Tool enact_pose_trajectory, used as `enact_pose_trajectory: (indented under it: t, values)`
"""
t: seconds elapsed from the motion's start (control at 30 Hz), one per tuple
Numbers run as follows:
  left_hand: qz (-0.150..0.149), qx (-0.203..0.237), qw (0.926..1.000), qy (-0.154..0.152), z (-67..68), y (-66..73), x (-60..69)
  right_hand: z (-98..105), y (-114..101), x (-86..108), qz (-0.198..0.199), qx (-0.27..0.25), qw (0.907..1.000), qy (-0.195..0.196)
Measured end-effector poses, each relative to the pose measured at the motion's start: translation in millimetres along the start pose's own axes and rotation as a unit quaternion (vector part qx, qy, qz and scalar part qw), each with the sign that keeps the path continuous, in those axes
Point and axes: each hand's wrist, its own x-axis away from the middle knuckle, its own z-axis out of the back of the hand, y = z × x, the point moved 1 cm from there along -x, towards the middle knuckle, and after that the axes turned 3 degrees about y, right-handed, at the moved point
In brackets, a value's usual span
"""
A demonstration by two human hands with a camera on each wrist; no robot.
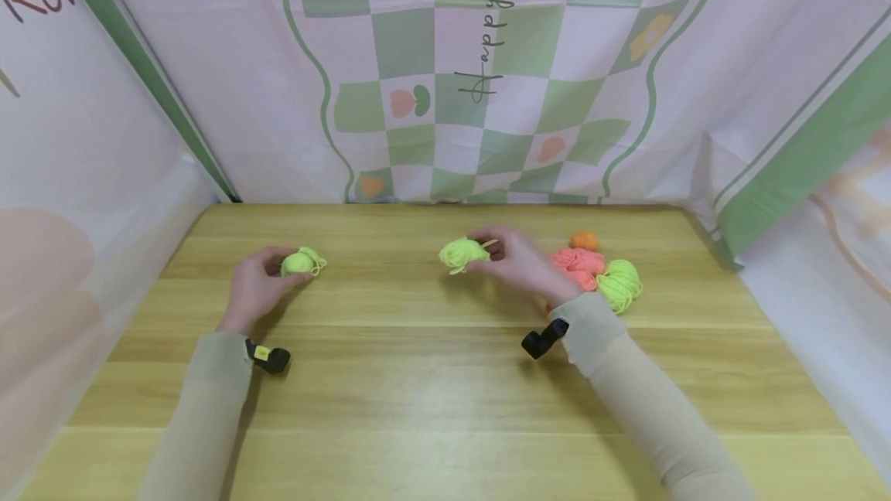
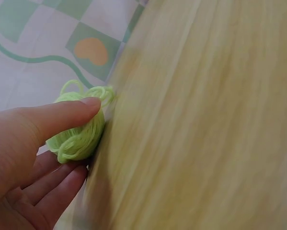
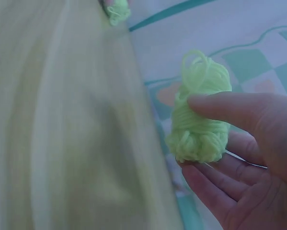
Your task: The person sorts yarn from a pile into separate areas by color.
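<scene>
My left hand (image 1: 256,284) holds a small yellow-green ball of yarn (image 1: 301,262) at the table's left side. In the left wrist view the thumb lies across this yarn ball (image 2: 81,136), with fingers beneath it and loose loops at its far end. Nearer the middle, my right hand (image 1: 515,260) pinches a second yellow-green ball of yarn (image 1: 462,253) above the tabletop. Seen from the right wrist, that yarn ball (image 3: 203,120) is oblong, gripped between thumb and fingers, with a loop standing out at the top.
Right of the right hand lies a group of yarn balls: pink yarn (image 1: 579,263), a larger yellow-green ball (image 1: 619,285) and a small orange ball (image 1: 584,241). The right forearm partly covers them. A printed curtain (image 1: 404,45) hangs behind the wooden table (image 1: 418,393).
</scene>
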Motion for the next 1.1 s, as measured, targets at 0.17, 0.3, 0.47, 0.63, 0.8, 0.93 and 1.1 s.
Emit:
enact_pose_trajectory:
  t: [0.17, 0.3, 0.47, 0.63, 0.8, 0.93, 1.1]
  values:
    - [0.006, 0.004, 1.0000, -0.005, 2.0, 2.1, 1.2, -14.9, -0.7, -2.2, -0.002, -0.010, 0.9998, -0.015]
    - [0.007, 0.008, 0.9999, -0.009, 3.0, 2.5, 1.4, -24.6, -1.1, -3.2, -0.006, -0.022, 0.9995, -0.024]
    - [0.002, 0.002, 1.0000, -0.009, 2.8, 0.3, -0.7, -36.0, -1.3, -3.0, -0.004, -0.019, 0.9992, -0.034]
    - [0.002, 0.001, 1.0000, -0.009, 2.5, -0.2, 0.6, -47.4, 0.0, -2.7, 0.012, -0.022, 0.9983, -0.052]
    - [0.005, 0.003, 0.9999, -0.012, 2.1, 0.5, 2.4, -57.5, -2.2, -2.4, 0.018, -0.045, 0.9969, -0.062]
    - [0.005, 0.004, 0.9999, -0.012, 2.3, 1.1, 2.0, -65.9, -5.8, -4.1, 0.029, -0.043, 0.9965, -0.066]
    - [0.006, 0.003, 0.9999, -0.011, 2.8, 1.0, 0.7, -78.7, -12.2, -7.2, 0.040, -0.047, 0.9952, -0.076]
